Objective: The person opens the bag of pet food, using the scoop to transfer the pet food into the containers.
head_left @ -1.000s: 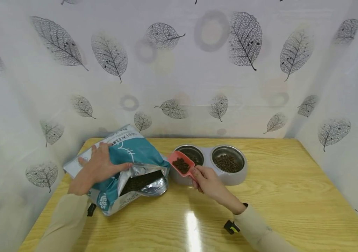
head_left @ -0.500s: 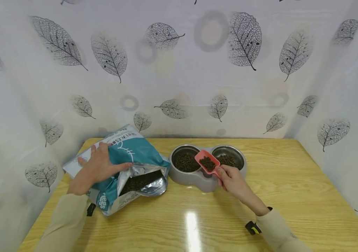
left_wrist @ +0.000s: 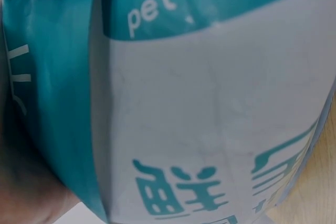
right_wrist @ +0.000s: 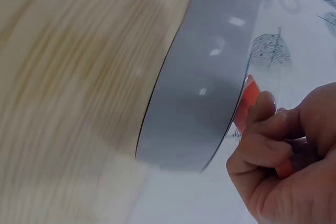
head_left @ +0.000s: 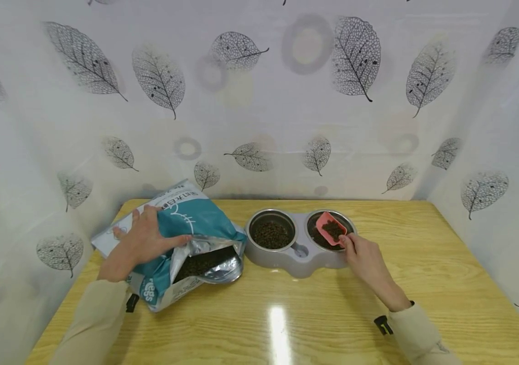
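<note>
My right hand (head_left: 369, 263) pinches the handle of a small pink scoop (head_left: 323, 221) over the right steel bowl (head_left: 310, 240). Brown kibble (head_left: 332, 229) lies in the scoop. In the right wrist view, curled fingers (right_wrist: 270, 150) hold the scoop (right_wrist: 247, 103) just past the stand's edge. Both bowls sit in a grey double stand (head_left: 302, 268); the left bowl (head_left: 251, 242) holds kibble too. My left hand (head_left: 143, 243) rests with spread fingers on a teal and white pet food bag (head_left: 205, 215), thumb near its mouth. The bag (left_wrist: 173, 93) fills most of the left wrist view.
The bag lies on its side, its silver-lined mouth (head_left: 227, 274) facing the front right, with kibble inside. A wooden table (head_left: 405, 243) carries everything. A leaf-printed sheet (head_left: 259, 111) surrounds its back and sides.
My right hand has carried the kibble-filled scoop from the left bowl rightward, across the stand, to the right bowl. The left hand and the bag have stayed in place.
</note>
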{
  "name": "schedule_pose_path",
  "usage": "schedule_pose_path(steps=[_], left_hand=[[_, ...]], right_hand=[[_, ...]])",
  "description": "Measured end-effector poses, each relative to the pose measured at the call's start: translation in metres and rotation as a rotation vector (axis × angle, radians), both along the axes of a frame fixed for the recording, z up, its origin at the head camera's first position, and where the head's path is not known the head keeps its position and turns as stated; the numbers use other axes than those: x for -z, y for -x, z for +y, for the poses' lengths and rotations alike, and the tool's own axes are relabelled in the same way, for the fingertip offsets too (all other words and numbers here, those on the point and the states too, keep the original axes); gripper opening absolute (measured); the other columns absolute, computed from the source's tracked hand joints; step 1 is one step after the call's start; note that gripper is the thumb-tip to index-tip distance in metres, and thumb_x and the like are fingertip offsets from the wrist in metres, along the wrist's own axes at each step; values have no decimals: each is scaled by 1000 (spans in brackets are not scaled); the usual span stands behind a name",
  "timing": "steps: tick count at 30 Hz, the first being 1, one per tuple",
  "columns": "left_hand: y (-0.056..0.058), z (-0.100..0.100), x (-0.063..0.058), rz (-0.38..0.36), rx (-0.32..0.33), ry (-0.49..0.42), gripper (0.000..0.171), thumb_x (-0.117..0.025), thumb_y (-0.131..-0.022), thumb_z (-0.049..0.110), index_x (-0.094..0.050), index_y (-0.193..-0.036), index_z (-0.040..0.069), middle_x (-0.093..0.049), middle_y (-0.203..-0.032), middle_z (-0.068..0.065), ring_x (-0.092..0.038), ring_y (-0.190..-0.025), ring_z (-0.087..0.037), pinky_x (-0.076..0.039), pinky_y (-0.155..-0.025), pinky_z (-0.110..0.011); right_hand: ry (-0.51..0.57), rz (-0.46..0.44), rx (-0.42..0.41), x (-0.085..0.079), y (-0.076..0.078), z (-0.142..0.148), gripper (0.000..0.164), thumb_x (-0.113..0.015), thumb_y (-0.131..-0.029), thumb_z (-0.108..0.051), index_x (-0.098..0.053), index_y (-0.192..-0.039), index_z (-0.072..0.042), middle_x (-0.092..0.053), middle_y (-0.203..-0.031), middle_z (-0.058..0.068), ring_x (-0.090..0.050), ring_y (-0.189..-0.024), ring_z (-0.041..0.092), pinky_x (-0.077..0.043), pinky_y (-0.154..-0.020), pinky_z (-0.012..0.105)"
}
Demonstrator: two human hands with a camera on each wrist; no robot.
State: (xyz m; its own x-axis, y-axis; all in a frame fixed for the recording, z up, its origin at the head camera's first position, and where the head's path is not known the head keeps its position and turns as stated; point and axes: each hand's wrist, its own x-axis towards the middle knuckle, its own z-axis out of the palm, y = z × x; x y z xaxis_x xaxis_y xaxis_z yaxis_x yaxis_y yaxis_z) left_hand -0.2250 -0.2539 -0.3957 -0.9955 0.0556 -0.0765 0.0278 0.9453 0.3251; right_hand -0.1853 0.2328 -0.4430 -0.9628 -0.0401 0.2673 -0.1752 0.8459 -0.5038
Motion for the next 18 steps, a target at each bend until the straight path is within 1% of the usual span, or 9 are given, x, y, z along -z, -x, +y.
schedule_pose_path(steps=[3, 7, 9, 12, 14, 15, 18], left_hand=[[0, 0, 0, 0, -1, 0, 126, -50, -63, 89, -14, -143, -2, -20, -149, -29, 3, -139, -56, 4, -81, -88], [-1, 0, -1, 3, -2, 0, 125, -50, -63, 89, -15, -143, -1, -22, -148, -29, 2, -139, -56, 4, -81, -87], [-1, 0, 0, 1, 0, -2, 125, -50, -63, 89, -15, -143, -2, -21, -148, -29, 2, -139, -56, 4, -81, -87], [-1, 0, 0, 2, 0, -3, 126, -50, -63, 89, -15, -143, -2, -21, -148, -29, 3, -139, -56, 4, -81, -88], [-1, 0, 1, 7, -3, 0, 125, -50, -63, 89, -16, -143, -2, -22, -148, -29, 1, -139, -55, 3, -82, -87], [-1, 0, 1, 11, -2, 0, 125, -51, -64, 88, -16, -143, -2, -22, -147, -29, 1, -139, -55, 3, -82, -87], [-1, 0, 1, 21, -4, 1, 123, -51, -64, 88, -17, -143, -1, -23, -147, -29, -2, -139, -54, 2, -82, -87]], right_hand=[[-128, 67, 27, 4, 0, 6, 31, -47, -101, -21, -54, -76, -3, -41, -53, 3, -36, -44, 13, -29, -42, 25], [-248, 125, 49, 8, -1, 11, 29, -50, -99, -20, -54, -78, 0, -36, -49, 2, -34, -40, 12, -24, -36, 23], [-307, 200, 35, 10, -1, 12, 26, -56, -96, -18, -54, -77, 0, -36, -49, 1, -32, -39, 11, -22, -35, 22], [-384, 310, 4, 13, 0, 10, 25, -62, -91, -16, -50, -72, -4, -36, -49, 0, -32, -38, 10, -21, -35, 21], [-418, 374, -19, 14, 1, 9, 27, -66, -88, -15, -49, -70, -6, -38, -50, 0, -34, -38, 11, -22, -35, 22], [-428, 392, -28, 14, 1, 8, 27, -67, -87, -15, -48, -70, -6, -40, -50, 1, -35, -38, 12, -23, -34, 24], [-448, 416, -27, 13, 1, 7, 26, -68, -86, -16, -50, -70, -6, -44, -51, 4, -43, -41, 18, -30, -33, 30]])
